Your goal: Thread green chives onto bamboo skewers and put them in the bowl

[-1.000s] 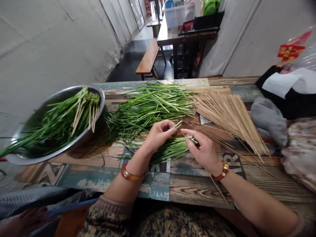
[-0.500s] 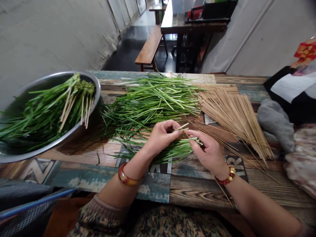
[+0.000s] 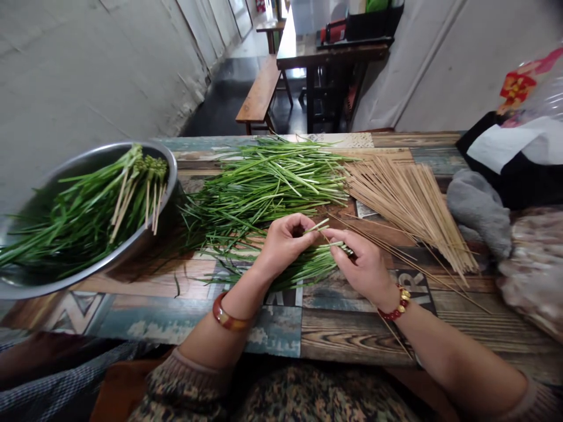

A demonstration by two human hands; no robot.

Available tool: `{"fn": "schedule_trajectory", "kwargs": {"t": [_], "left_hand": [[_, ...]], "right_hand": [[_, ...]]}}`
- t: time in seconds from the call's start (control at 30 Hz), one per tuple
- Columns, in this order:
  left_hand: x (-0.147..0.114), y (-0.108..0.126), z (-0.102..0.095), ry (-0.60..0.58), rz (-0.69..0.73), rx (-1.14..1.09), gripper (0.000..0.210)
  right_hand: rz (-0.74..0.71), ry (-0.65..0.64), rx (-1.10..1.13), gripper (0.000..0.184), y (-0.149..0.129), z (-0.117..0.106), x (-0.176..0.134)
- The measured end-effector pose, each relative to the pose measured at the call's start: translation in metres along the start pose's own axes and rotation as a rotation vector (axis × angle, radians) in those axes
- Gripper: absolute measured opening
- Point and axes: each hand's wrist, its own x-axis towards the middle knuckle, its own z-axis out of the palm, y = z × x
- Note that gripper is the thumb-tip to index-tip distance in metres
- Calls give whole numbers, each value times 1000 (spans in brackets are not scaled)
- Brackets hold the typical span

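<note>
Left hand (image 3: 288,240): thumb and finger pinched on stalks (image 3: 321,224)
Right hand (image 3: 363,266): fingers curled around a stick (image 3: 396,334)
Bowl (image 3: 173,176): holds greens (image 3: 79,214)

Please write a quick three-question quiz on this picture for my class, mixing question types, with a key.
1. True or false: the fan of bare sticks lies inside the basin.
2. Which wrist wears the red-and-gold beaded bracelet? A) left B) right C) both
3. Short answer: what does the left hand hold, pale ends poking out beyond it?

Key:
1. False: the fan of bare sticks lies on the table, and the basin stands at the table's left end.
2. B.
3. Green stalks.
</note>
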Motion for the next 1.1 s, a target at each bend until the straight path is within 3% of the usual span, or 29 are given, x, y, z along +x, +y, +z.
{"fn": "schedule_trajectory", "kwargs": {"t": [1.1], "left_hand": [[1,-3,3,59,180,283,15]], "right_hand": [[-30,58,5,31,2,2,0]]}}
